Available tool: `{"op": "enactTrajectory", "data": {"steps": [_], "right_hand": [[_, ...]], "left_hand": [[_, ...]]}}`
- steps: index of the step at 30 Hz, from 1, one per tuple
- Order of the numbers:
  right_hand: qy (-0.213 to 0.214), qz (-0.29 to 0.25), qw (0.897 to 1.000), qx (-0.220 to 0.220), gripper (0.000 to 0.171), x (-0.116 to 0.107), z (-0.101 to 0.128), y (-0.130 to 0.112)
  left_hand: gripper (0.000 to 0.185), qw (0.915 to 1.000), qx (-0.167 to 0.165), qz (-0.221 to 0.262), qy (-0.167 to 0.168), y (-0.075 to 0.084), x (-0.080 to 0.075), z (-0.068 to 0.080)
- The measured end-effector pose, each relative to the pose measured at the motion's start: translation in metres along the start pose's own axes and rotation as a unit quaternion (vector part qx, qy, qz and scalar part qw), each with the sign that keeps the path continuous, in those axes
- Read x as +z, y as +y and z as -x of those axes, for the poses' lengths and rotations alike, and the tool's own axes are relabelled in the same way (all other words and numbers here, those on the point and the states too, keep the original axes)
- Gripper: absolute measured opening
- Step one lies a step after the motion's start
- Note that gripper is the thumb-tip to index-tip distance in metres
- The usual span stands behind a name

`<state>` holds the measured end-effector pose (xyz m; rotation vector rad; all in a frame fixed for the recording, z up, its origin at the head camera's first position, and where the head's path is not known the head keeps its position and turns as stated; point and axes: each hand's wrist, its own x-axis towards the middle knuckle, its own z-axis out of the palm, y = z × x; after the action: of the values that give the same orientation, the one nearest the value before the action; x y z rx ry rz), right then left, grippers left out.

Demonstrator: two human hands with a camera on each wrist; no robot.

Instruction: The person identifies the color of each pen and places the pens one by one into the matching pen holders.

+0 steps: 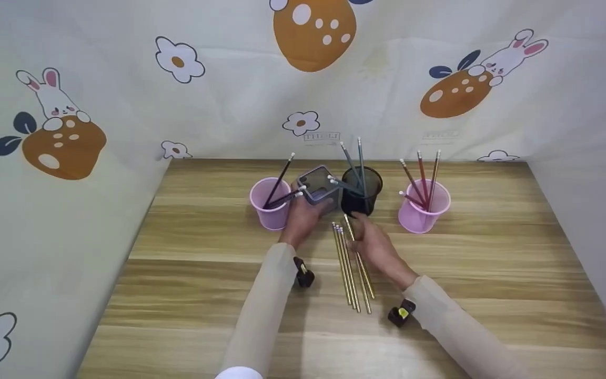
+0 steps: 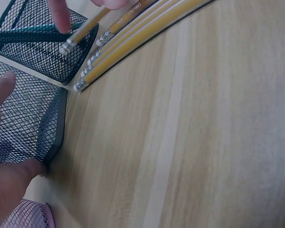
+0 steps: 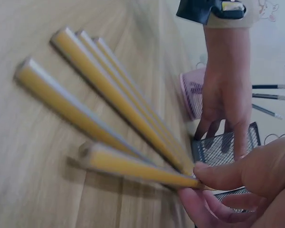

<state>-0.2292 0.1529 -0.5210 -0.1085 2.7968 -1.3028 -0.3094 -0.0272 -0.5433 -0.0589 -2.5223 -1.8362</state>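
At mid-table, the left hand (image 1: 303, 218) curls its fingers round the near side of a grey square mesh holder (image 1: 317, 185), which sits tilted and holds a few dark pencils. Just right of it, the right hand (image 1: 374, 243) pinches 1 yellow pencil (image 1: 353, 237) between thumb and fingertips — the right wrist view shows the grip plainly, with the pencil's near end lifted off the wood. The other yellow pencils (image 1: 349, 279) lie side by side on the wooden table (image 1: 492, 252), their eraser ends pointing far, close to the holders.

Touching the grey holder on its right stands a black round mesh cup (image 1: 362, 192) with 2 teal pencils sticking up. Left of the grey holder is a pink cup (image 1: 270, 204) with dark pencils; well to the right stands another pink cup (image 1: 423, 208) holding reddish-brown pencils. Both forearms wear pale sleeves — each with a small black camera at the wrist. Behind the table hangs a cream cloth (image 1: 124, 100) printed with rabbits and flowers.
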Motion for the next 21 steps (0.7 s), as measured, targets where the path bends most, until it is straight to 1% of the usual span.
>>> {"op": "enactTrajectory", "data": {"steps": [3,7,11,13,15,18,21], "right_hand": [[0.008,-0.015,1.0,-0.023,0.075,-0.006,0.002,-0.005],[-0.003,-0.052,0.998,-0.037,0.083,-0.021,0.002,-0.017],[-0.012,-0.077,0.996,-0.047,0.084,-0.039,0.002,-0.031],[-0.01,-0.104,0.993,-0.056,0.082,-0.047,0.0,-0.036],[0.0,-0.138,0.989,-0.06,0.082,-0.054,-0.004,-0.042],[0.026,-0.194,0.978,-0.065,0.08,-0.064,-0.011,-0.05],[0.062,-0.217,0.971,-0.075,0.08,-0.074,-0.017,-0.06]], "left_hand": [[0.094,0.9999,-0.004,-0.01,0.001,0.0,-0.001,0.0],[0.097,0.9999,-0.006,-0.013,0.004,-0.002,-0.001,0.0],[0.097,0.9999,-0.006,-0.01,0.007,-0.003,-0.003,-0.001],[0.098,0.9998,-0.007,-0.014,0.008,-0.003,-0.004,-0.001],[0.098,0.9997,-0.009,-0.019,0.01,-0.003,-0.004,-0.001],[0.099,0.9991,-0.014,-0.038,0.012,-0.002,-0.003,-0.001],[0.099,0.9985,-0.014,-0.051,0.011,-0.002,-0.002,-0.001]]}}
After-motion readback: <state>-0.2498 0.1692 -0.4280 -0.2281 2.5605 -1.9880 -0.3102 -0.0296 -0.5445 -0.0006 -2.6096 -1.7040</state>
